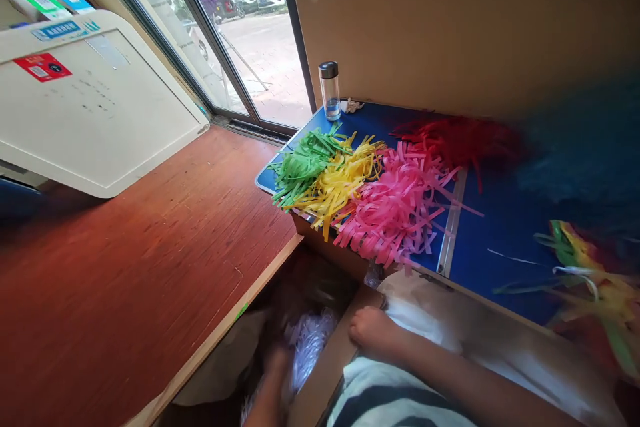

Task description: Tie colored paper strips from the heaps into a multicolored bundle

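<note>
Red-brown wood (pixel 150 254) fills the left side, with lots of room up to its long pale edge. A blue table (pixel 473 240) runs along the right, its front edge slanting down. A whiteboard (pixel 95 127) leans in at the upper left. Pink strips (pixel 395 204) hang over the table's front edge in the middle, beside yellow strips (pixel 345 177) and green strips (pixel 307 164). A brown box (pixel 327 364) sits low in the middle, with shiny white strips (pixel 314 347) inside. The hands are apart. The right hand (pixel 370 328) curls by the box's edge. The left hand (pixel 278 350) is blurry near the white strips; I can't tell its grip.
</note>
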Motion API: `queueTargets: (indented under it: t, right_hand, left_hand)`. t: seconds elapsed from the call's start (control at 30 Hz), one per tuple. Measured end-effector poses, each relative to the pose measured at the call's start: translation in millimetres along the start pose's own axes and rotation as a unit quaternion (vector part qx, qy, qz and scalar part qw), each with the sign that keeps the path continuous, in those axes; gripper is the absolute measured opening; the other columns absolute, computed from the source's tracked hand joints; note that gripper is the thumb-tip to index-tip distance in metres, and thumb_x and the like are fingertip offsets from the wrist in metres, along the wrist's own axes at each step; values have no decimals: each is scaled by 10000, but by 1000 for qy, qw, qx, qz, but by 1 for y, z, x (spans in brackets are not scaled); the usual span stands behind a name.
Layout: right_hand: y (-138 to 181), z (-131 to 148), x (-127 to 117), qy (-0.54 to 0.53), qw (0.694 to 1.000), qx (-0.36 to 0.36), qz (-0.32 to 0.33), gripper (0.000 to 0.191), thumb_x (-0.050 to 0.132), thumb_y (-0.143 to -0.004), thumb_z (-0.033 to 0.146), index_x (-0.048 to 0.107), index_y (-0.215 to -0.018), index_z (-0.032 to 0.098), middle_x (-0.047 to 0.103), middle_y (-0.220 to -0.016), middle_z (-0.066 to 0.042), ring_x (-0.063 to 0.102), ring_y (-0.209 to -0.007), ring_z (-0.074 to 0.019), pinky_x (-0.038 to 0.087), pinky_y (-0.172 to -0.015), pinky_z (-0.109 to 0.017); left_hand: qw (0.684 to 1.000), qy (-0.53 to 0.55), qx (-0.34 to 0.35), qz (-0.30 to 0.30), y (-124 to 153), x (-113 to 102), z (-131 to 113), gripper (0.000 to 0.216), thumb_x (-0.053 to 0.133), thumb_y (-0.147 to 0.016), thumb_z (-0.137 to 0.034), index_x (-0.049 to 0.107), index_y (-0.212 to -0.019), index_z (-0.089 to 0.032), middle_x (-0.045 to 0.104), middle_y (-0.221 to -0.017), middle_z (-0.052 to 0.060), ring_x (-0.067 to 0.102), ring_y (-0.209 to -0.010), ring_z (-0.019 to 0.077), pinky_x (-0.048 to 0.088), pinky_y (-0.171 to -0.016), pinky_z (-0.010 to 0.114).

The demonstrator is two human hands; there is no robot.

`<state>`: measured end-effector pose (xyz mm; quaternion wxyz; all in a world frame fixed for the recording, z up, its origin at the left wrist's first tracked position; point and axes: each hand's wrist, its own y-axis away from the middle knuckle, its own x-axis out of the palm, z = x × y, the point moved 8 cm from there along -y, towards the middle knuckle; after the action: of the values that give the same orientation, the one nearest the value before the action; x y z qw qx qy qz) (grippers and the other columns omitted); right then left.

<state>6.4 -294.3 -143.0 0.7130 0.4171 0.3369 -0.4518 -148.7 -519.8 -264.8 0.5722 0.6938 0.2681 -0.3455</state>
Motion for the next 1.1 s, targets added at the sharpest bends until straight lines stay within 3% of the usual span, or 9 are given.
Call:
queueTargets:
  t: [0.17,0.3,0.43,0.53,0.6,0.8,0.9,1.0,1.1]
  right_hand:
    - [-3,1,-5,-31,999,5,-20,161,612,-764,179,741,-833,113,712,-833,-147,648,-816,-266,423,-684,-329]
    - [2,1,-11,-68,997,-2,-32,188,641,-772,230,759,-895,151,727,-873,-133,663,-884,-282,464,-752,-342]
    - [6,-7,-36,-244,964,-12,-106,698,769,-698,447,577,-1336,242,661,-1227,-111,625,-1092,-284,485,-910,-373]
    - [15,-20,-81,-458,859,-7,-230,1055,858,-579,526,396,-1475,216,500,-1421,-170,501,-1270,-334,395,-1057,-487]
    - [27,-14,-113,-550,791,-42,-263,1136,883,-531,549,364,-1488,226,457,-1460,-166,410,-1351,-353,313,-1114,-533]
    - [84,15,-174,-785,563,-112,-232,745,855,-628,416,585,-1273,160,651,-1231,-167,609,-1125,-380,473,-941,-547]
    - [118,-5,-177,-787,504,-41,-354,633,853,-612,325,628,-1182,165,709,-1101,-132,660,-1006,-348,506,-883,-513]
    - [143,-20,-178,-770,470,13,-430,577,848,-609,352,660,-1125,176,732,-1005,-99,673,-932,-324,525,-847,-477]
    - [160,-29,-185,-742,448,54,-496,599,876,-558,386,678,-1095,209,738,-931,-67,671,-869,-310,544,-785,-435]
  left_hand:
    - [990,74,-34,-115,42,-63,60,236,604,-890,-372,627,-1004,-166,675,-911,24,668,-844,198,535,-763,350]
    - [964,163,8,-209,89,-123,72,389,578,-757,-570,598,-927,-221,659,-715,-20,670,-664,238,526,-651,335]
    - [924,268,50,-268,137,-203,42,559,651,-653,-665,579,-970,-211,697,-773,11,674,-702,251,542,-602,325]
    - [816,485,79,-304,180,-265,-4,626,817,-529,-522,602,-1011,-185,706,-799,23,665,-671,244,542,-540,318]
    - [768,579,143,-233,200,-290,-62,666,818,-551,-458,601,-1114,-177,717,-835,24,668,-639,226,549,-535,318]
    - [745,605,282,-20,219,-298,-231,672,749,-664,-480,559,-1212,-139,723,-944,116,707,-751,292,583,-629,420]
    - [756,480,389,-213,234,-307,-259,603,669,-774,-498,519,-1268,-186,656,-1163,135,650,-1033,305,524,-876,474]
    - [695,196,515,-461,281,-287,-275,396,691,-801,-393,603,-1155,-240,661,-1122,79,585,-1100,274,362,-1054,485]
    - [666,-24,615,-422,295,-232,-295,157,640,-843,-288,654,-997,-261,696,-916,9,610,-949,217,332,-1043,428]
